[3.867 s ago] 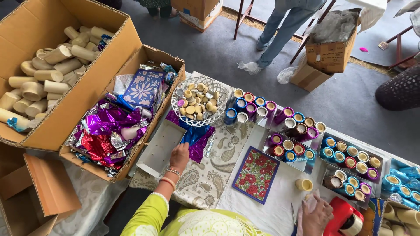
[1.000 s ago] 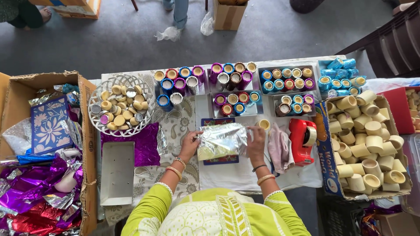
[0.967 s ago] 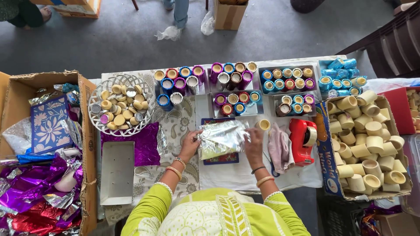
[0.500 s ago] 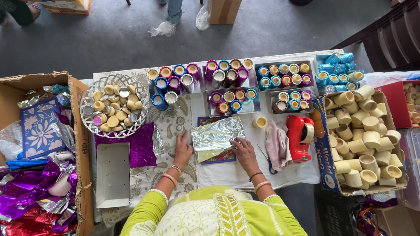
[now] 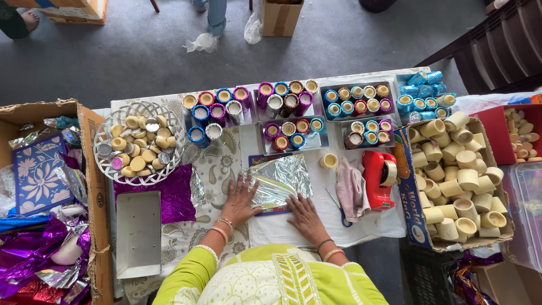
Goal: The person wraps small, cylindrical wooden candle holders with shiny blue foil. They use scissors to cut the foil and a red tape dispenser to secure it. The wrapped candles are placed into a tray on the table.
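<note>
Both hands lie flat and open on a shiny silver foil sheet (image 5: 280, 181) in the middle of the worktop (image 5: 361, 223). The left hand (image 5: 241, 199) presses the sheet's left edge. The right hand (image 5: 302, 210) presses its lower right corner. Just right of the foil sits one small cream cup (image 5: 328, 161), then a pink cloth (image 5: 350, 189) and a red tape holder (image 5: 379, 179). Left of the foil lies purple foil (image 5: 169, 195), below a white wire basket (image 5: 139, 143) of cups.
</note>
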